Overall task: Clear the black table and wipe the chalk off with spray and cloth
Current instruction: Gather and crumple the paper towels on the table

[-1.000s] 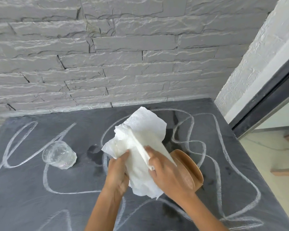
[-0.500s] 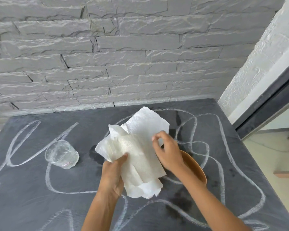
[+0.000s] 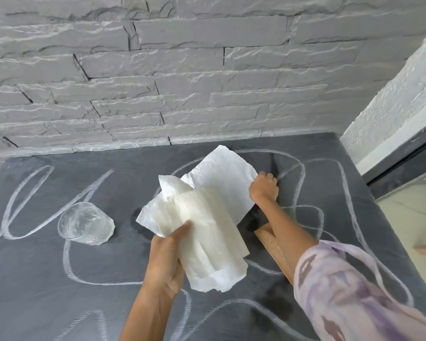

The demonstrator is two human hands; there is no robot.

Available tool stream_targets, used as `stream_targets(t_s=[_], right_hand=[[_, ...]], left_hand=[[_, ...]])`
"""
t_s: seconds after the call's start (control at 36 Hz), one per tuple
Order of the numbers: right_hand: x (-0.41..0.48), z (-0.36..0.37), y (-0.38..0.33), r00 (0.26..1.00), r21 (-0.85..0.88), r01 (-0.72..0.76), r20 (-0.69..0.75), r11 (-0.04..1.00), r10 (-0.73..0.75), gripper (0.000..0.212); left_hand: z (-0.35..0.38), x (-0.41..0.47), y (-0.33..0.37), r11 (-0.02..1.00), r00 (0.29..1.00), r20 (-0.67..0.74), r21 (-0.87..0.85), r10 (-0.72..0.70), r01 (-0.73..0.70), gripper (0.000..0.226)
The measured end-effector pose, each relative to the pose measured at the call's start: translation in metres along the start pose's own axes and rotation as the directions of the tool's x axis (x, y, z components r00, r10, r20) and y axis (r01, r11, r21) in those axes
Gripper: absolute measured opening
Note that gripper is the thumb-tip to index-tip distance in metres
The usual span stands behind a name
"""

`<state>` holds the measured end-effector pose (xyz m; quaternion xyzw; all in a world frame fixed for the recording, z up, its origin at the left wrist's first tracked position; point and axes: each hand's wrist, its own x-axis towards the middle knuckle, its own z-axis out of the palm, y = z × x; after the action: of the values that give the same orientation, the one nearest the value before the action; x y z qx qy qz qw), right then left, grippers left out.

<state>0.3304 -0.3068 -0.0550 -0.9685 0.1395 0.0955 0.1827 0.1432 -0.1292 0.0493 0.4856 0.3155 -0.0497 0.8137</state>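
White paper towel (image 3: 207, 217), crumpled and partly unfolded, is stretched between the person's two hands above the black table (image 3: 47, 279). The left hand (image 3: 166, 262) is closed around its near, lower part, thumb pressed on top. The right hand (image 3: 265, 187) is fisted on the far edge, up and to the right of the left grip. Left of that grip a clear glass (image 3: 84, 223) lies on its side on the slate. Just right of it, under the right forearm, a wooden bowl (image 3: 273, 249) shows only in part. Looping chalk lines (image 3: 67, 262) run across the tabletop, beneath both hands.
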Motion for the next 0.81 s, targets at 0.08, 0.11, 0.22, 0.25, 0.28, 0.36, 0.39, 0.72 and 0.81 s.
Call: stream_targets(t_s=[0.08,0.11,0.22,0.25,0.28,0.36,0.39,0.72,0.81], right_hand=[[0.004,0.003,0.004,0.999,0.148,-0.02,0.05,0.989,0.013,0.024],[0.004,0.002,0.005,0.999,0.243,-0.024,0.052,0.97,0.011,0.016],[-0.01,-0.019,0.004,0.996,0.723,-0.052,-0.011,0.689,0.086,0.01],[-0.017,-0.029,0.003,0.994,0.774,-0.016,-0.054,0.632,0.091,0.01],[-0.023,-0.038,0.003,0.991,0.805,0.033,-0.103,0.592,0.085,0.012],[-0.048,-0.069,0.004,0.97,0.867,0.193,-0.238,0.46,0.04,0.024],[-0.059,-0.079,0.005,0.958,0.87,0.258,-0.287,0.421,0.006,0.029],[-0.2,-0.127,-0.016,0.672,0.644,0.673,-0.324,0.365,-0.666,0.02],[-0.228,-0.119,-0.021,0.588,0.565,0.721,-0.192,0.401,-0.786,0.027]], left_hand=[[-0.003,0.002,-0.001,1.0,1.0,-0.001,-0.014,-0.002,0.002,0.021],[-0.003,0.002,-0.001,1.0,1.0,0.0,-0.015,-0.002,0.002,0.021],[-0.005,0.0,0.0,0.999,1.0,-0.002,-0.034,-0.002,0.002,0.023],[-0.005,-0.001,0.001,0.999,1.0,0.0,-0.037,-0.001,0.001,0.023],[-0.005,-0.003,0.001,0.999,1.0,-0.004,-0.037,0.001,-0.002,0.022],[-0.005,-0.009,0.003,0.999,1.0,-0.014,-0.041,0.008,-0.009,0.021],[-0.005,-0.011,0.004,0.999,1.0,-0.019,-0.042,0.008,-0.009,0.023],[-0.001,-0.042,0.025,0.999,0.981,0.193,0.034,0.021,-0.028,0.022],[0.001,-0.048,0.028,0.998,0.962,0.274,0.056,0.0,-0.016,0.022]])
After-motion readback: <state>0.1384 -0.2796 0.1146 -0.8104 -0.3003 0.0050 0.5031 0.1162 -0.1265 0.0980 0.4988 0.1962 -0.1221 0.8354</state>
